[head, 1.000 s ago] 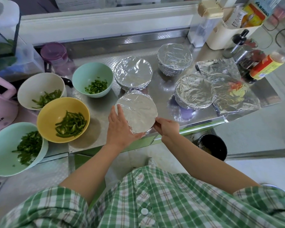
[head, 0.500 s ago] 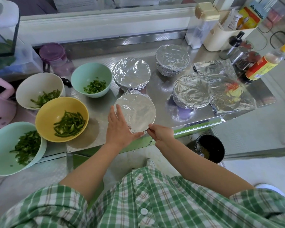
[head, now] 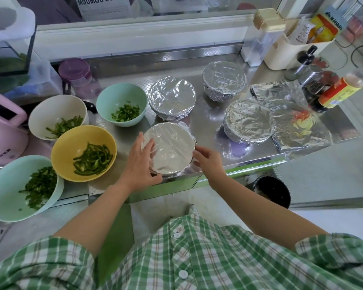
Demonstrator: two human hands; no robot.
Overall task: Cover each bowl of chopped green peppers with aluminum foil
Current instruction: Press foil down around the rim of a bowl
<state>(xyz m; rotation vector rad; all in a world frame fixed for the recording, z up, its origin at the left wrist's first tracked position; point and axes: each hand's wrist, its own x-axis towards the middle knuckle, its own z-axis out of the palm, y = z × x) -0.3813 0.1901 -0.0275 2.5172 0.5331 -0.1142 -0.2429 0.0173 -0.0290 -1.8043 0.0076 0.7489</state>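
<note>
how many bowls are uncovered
4, all at left: white bowl, small mint bowl, yellow bowl, large mint bowl nearest the edge. None appear hidden.

Purple-lidded jar (head: pixel 74 70) at back; pink appliance (head: pixel 2 126), perhaps a kettle, left.

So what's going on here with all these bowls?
A person is covering bowls of chopped green peppers. The left hand and right hand grip the front bowl, pressing its foil down round the rim. Three more covered bowls sit behind it on the counter. Four open bowls of peppers wait on the left, and a loose foil sheet lies on the right.
</note>
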